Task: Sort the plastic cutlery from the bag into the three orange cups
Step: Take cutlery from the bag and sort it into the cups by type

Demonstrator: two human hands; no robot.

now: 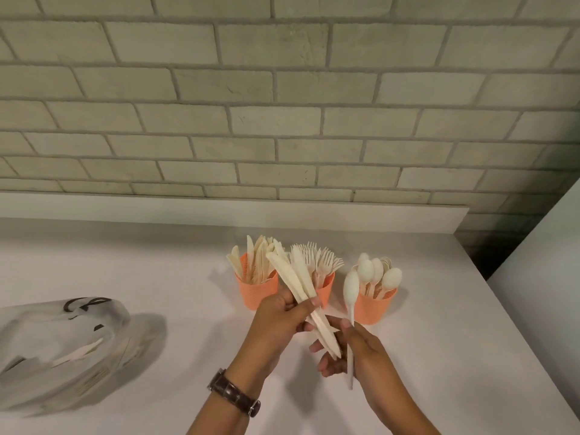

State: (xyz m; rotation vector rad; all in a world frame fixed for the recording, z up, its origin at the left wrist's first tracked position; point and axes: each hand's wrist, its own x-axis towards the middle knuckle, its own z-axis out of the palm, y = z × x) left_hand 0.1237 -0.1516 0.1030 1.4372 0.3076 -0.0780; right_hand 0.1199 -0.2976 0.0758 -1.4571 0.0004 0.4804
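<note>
Three orange cups stand in a row on the white counter: the left cup (pixel 258 288) holds knives, the middle cup (pixel 325 288) holds forks, the right cup (pixel 375 306) holds spoons. My left hand (pixel 282 321) grips a bundle of cream knives (pixel 295 284) that slants up to the left in front of the middle cup. My right hand (pixel 354 350) pinches the handle of a single white spoon (pixel 350 288), bowl up, just left of the spoon cup. The clear plastic bag (pixel 62 346) lies at the left with several pieces inside.
A brick wall with a low white ledge (pixel 345 211) backs the counter. The counter's right edge (pixel 514 334) runs diagonally beside a white panel (pixel 549 277). A brown wristwatch (pixel 233 392) sits on my left wrist.
</note>
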